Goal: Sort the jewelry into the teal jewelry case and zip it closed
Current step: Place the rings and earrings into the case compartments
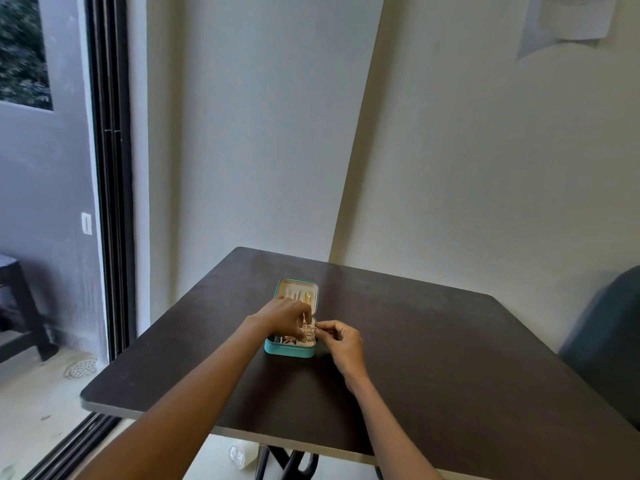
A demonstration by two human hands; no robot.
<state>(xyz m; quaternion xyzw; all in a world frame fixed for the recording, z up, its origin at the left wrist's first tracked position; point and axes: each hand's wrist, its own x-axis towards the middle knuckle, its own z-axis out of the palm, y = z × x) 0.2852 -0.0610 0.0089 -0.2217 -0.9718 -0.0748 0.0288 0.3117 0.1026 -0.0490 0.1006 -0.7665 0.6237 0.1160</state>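
The case (292, 348) lay open near the middle of the table (433, 358), its lid (297, 294) stood up at the far side, so the zipping was plainly not yet done. Much of the sorting looked finished, as far as I could judge: the pale lining of the lid carried a row of small hanging pieces (301, 296), some gold and some silvery, and the front compartments of the tray held little dark and reddish items, too small to tell apart. No loose jewelry showed anywhere on the table around the case, so what remained seemed to be the piece in hand, then closing the lid and running the zip round. Both hands were over the tray. The left hand (285, 318) reached in from above with its fingers curled down, the tips pinched together on something fine among the jewelry. The right hand (341, 341) sat at the right edge of the case, thumb and forefinger pinching a small thin ring or loop (314, 328) (possibly a hoop or a clasp; the detail was too fine to be sure). The two pinches met close together over the middle of the tray, which suggested both were working one piece, perhaps a chain being fed in or untangled. The case itself was a small teal box with rounded corners, a soft-looking shell and a cream interior, and it rested flat on the dark wood.
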